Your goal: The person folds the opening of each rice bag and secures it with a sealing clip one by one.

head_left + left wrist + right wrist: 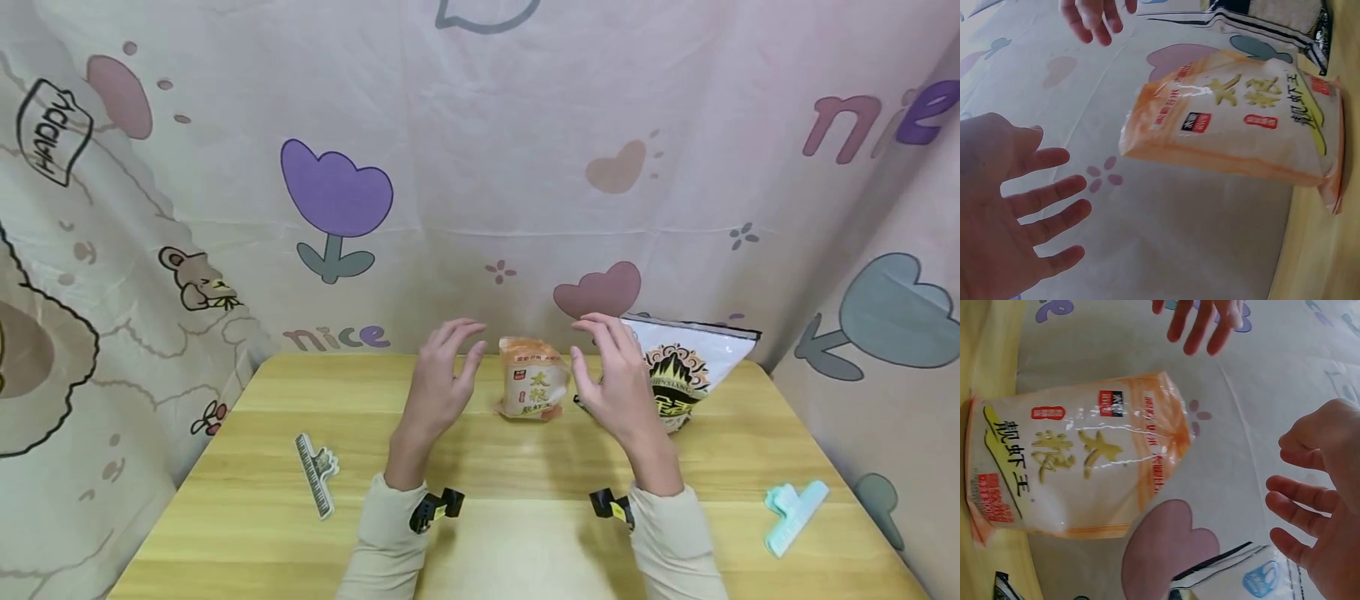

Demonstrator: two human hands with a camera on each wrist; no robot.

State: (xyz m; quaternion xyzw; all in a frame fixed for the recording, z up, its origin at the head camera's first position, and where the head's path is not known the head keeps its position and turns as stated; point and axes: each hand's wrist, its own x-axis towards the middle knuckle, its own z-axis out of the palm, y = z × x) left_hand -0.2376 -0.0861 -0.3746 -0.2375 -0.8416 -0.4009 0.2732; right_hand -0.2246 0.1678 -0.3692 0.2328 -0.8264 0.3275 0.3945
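Observation:
An orange and cream snack packet [534,382] with gold lettering stands upright near the back of the wooden table. To its left my left hand [441,379] hovers with spread, relaxed fingers, apart from the packet. On the other side my right hand [617,375] is raised in much the same way, holding nothing. Behind the right hand stands a white pouch [686,367] with a black and gold print, partly hidden by that hand. Both wrist views show the packet [1229,119] between the hands, and neither hand touches it.
A piano-patterned clip [315,475] lies on the left of the table [495,542]. A mint-green clip [795,517] lies toward the right edge. A printed curtain [495,167] hangs behind the table and along both sides.

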